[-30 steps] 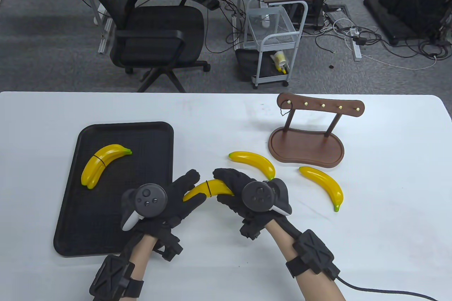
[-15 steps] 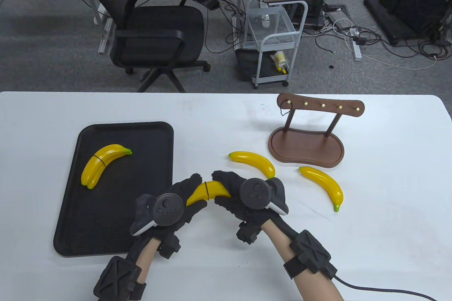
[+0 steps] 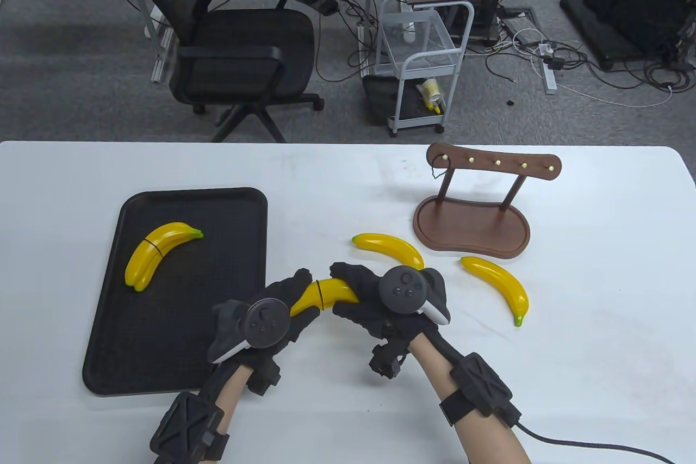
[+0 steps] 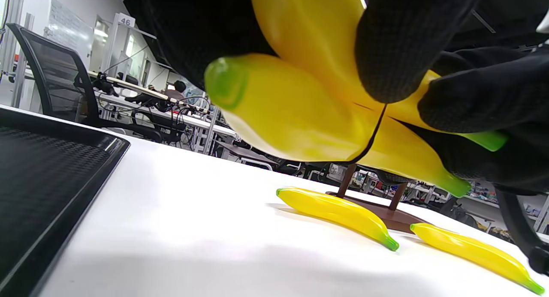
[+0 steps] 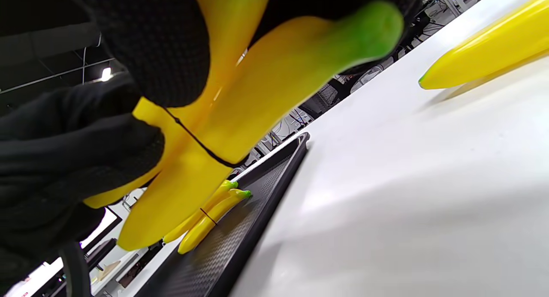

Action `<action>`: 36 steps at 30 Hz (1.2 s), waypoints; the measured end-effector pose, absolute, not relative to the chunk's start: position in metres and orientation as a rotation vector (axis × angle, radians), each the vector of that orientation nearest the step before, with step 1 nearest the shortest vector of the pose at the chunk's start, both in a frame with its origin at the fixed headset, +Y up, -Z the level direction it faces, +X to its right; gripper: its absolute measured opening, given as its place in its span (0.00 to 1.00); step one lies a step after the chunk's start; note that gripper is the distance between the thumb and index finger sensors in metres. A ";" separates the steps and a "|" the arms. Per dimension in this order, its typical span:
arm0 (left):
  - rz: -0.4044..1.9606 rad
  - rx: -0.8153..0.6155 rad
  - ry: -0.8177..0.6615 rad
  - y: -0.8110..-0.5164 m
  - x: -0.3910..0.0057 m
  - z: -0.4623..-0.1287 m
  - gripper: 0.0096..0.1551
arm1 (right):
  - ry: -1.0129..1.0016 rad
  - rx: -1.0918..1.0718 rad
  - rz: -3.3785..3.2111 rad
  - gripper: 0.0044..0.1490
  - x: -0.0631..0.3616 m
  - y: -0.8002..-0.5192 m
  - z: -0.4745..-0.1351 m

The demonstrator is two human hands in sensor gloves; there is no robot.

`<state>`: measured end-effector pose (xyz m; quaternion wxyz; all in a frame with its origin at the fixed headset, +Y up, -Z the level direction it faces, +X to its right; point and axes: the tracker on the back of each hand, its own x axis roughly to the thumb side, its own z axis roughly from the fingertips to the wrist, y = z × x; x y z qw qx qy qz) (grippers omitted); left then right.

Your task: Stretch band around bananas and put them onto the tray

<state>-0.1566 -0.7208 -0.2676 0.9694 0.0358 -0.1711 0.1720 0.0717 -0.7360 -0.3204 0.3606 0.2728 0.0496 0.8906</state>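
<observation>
Both hands hold a pair of yellow bananas (image 3: pixel 325 294) just above the table, right of the black tray (image 3: pixel 234 214). A thin black band (image 4: pixel 372 136) circles the pair at its middle; the same band (image 5: pixel 195 140) shows in the right wrist view. My left hand (image 3: pixel 291 298) grips the pair's left end, and my right hand (image 3: pixel 353 290) grips its right end. A banded pair of bananas (image 3: pixel 155 252) lies on the tray. Two loose bananas lie on the table: one banana (image 3: pixel 389 249) near the middle and another banana (image 3: pixel 497 287) further right.
A brown wooden hook stand (image 3: pixel 472 224) stands at the back right of the white table (image 3: pixel 598 268), with a thin band (image 3: pixel 435 173) hanging from its leftmost peg. An office chair (image 3: pixel 228 45) and a small cart (image 3: pixel 421 67) stand beyond the table's far edge.
My left hand has shifted right and curled onto the pair's left end. The right hand and the bananas moved only slightly to the right.
</observation>
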 end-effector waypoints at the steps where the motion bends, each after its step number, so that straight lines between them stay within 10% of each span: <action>1: 0.355 0.070 -0.338 -0.721 -0.158 -0.269 0.40 | 0.125 0.697 2.293 0.46 0.073 -0.736 -0.321; 36: 0.406 0.042 0.290 -0.744 -0.308 -0.354 0.39 | 0.003 0.546 2.255 0.44 0.124 -0.725 -0.339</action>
